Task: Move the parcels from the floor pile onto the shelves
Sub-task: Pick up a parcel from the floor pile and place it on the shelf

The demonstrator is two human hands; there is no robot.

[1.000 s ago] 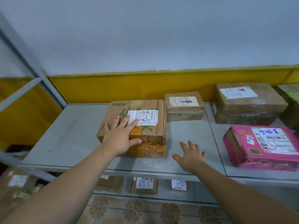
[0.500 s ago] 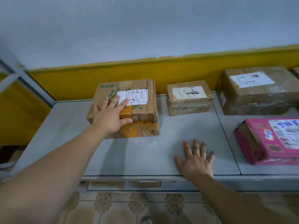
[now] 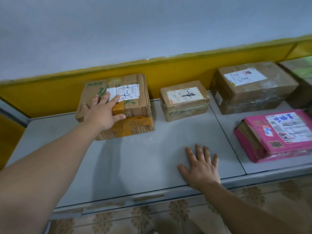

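**Seating a parcel in the far row of the shelf**

The taped carton (image 3: 136, 107) lies on the grey shelf (image 3: 135, 162) at far left. Its far side is close to the yellow wall band (image 3: 168, 70), though contact cannot be made out. The left hand (image 3: 103, 114) lies flat on the near-left part of the carton's top. Its fingers are straight and reach the white label (image 3: 129, 91), and its thumb lies along the orange tape. This grip is wide and clasps nothing. The right hand (image 3: 201, 168) rests palm-down on bare shelf by the near edge, well apart from every parcel. Its grip is equally wide, apparently bracing the body.

A small wrapped parcel (image 3: 184, 100) sits right of the carton across a clear gap. A large brown parcel (image 3: 253, 88) lies farther right, and a pink parcel (image 3: 283, 135) lies at near right.

The step in hand appears to be the final seating of the carton.

- **Pressure:** apply it through the middle of the top, since a load at one corner would tend to turn the carton out of square with the wall band.
- **Force:** press lightly, because the near-right corner looks crushed and the tape is wrinkled.
- **Label:** leave it facing up and uncovered.
- **Gap:** closing the space toward the small parcel would save room.
- **Release:** lift the hand straight up so that the carton is not dragged nearward.

The floor pile is out of view.
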